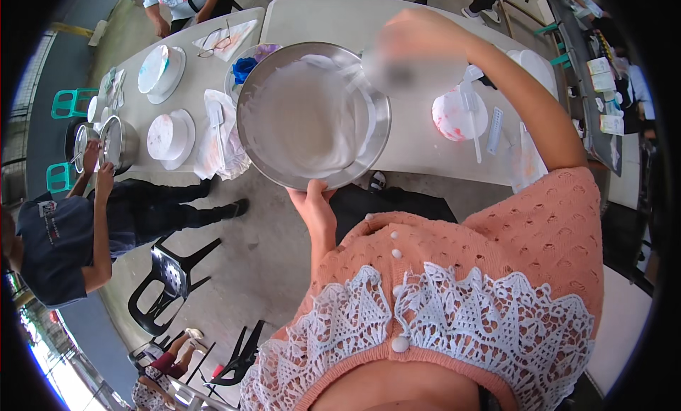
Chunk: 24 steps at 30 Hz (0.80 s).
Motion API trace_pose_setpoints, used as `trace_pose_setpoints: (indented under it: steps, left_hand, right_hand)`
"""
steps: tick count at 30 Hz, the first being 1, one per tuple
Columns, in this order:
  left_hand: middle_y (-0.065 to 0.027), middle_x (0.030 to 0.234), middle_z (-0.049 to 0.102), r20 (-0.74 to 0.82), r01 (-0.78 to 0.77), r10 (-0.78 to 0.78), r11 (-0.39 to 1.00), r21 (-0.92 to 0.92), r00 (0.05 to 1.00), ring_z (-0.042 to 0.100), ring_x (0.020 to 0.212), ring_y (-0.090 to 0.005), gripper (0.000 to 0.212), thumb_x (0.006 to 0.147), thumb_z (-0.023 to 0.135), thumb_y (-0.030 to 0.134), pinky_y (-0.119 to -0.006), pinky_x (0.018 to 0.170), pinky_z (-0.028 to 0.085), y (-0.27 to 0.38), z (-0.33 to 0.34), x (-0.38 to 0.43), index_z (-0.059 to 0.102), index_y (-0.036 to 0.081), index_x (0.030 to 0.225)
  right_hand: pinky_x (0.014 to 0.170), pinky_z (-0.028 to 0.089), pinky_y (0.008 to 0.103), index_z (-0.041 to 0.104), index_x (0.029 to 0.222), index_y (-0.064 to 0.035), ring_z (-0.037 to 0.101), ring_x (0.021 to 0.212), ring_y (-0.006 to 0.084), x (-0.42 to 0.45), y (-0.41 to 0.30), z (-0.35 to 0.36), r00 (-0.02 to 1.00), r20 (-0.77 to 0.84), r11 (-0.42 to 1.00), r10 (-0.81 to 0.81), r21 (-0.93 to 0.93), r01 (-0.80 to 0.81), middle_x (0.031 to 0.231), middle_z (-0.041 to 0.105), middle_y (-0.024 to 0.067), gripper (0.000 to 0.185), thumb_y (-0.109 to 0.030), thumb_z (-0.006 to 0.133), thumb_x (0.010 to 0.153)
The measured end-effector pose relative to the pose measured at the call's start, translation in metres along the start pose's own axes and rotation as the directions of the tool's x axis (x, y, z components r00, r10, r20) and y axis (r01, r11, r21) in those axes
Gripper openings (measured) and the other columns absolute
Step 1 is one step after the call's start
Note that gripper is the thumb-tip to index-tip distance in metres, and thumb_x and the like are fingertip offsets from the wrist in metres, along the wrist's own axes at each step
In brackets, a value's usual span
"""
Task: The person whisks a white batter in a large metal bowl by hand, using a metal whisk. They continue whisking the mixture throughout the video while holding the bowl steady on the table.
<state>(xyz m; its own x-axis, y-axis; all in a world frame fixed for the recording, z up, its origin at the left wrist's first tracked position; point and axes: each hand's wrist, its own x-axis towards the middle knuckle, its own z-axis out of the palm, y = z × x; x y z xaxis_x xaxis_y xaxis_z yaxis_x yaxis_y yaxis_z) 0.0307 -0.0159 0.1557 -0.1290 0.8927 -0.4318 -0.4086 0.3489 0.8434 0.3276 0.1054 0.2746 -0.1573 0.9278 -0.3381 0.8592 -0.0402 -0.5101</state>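
Observation:
My left hand [316,207] grips the near rim of a wide stainless steel mixing bowl [381,131], with the thumb up on its edge. Inside the bowl is smooth white cream [303,118], which looks like frosting and is streaked up the walls. At the bowl's far right, my right hand [420,38] is curled over a whitish tool [425,75]. Blur covers the fingers and most of the tool, so its kind cannot be told. Pale, smeared streaks run from its side into the bowl.
White round cakes or forms [167,137] stand on the table [319,19]. A pink-stained round [452,115] lies under a spatula [469,99]. Blue flower [244,70], eyeglasses [215,43] and crumpled paper [234,150] sit nearby. At left, a person [64,246] handles metal bowls [125,145]. Black chair [170,278] behind.

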Motion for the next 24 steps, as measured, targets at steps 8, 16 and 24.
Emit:
trace_pose_setpoints:
  steps: [8, 16, 24]
  left_hand:
    - [-0.0087, 0.094, 0.054, -0.017, -0.039, 0.041, 0.995, 0.086, 0.999, 0.059, 0.071, -0.0175, 0.044, 0.07, 0.047, -0.002, -0.03, 0.057, 0.057, 0.0, 0.005, 0.002, 0.039, 0.0, 0.113]
    - [-0.0082, 0.094, 0.053, -0.01, -0.008, 0.009, 0.999, 0.037, 1.0, 0.059, 0.075, -0.017, 0.045, 0.069, 0.046, -0.003, -0.031, 0.058, 0.058, 0.006, 0.009, 0.002, 0.04, 0.0, 0.113]
    - [-0.0088, 0.093, 0.054, -0.019, -0.007, 0.008, 0.996, 0.086, 1.0, 0.059, 0.075, -0.0181, 0.043, 0.069, 0.045, -0.004, -0.033, 0.061, 0.059, -0.002, 0.001, 0.008, 0.04, 0.0, 0.112]
  right_hand:
    - [0.052, 0.038, 0.0268, 0.064, 0.081, -0.0079, 0.051, 0.051, 0.0091, 0.0, 0.003, 0.013, 0.98, -0.152, 0.99, -0.127, 0.046, 0.135, 0.063, 0.058, 0.0038, 0.025, -0.031, 0.069, 0.075]
    - [0.047, 0.037, 0.0268, 0.063, 0.079, -0.0089, 0.051, 0.05, 0.009, -0.002, -0.01, 0.009, 0.975, -0.155, 0.984, -0.159, 0.053, 0.169, 0.062, 0.057, 0.0032, 0.023, -0.031, 0.069, 0.076]
    - [0.046, 0.037, 0.0275, 0.062, 0.078, -0.006, 0.052, 0.052, 0.0115, 0.0, -0.001, 0.054, 0.822, -0.289, 0.868, -0.491, -0.088, 0.488, 0.078, 0.063, 0.0057, 0.022, -0.027, 0.069, 0.076]
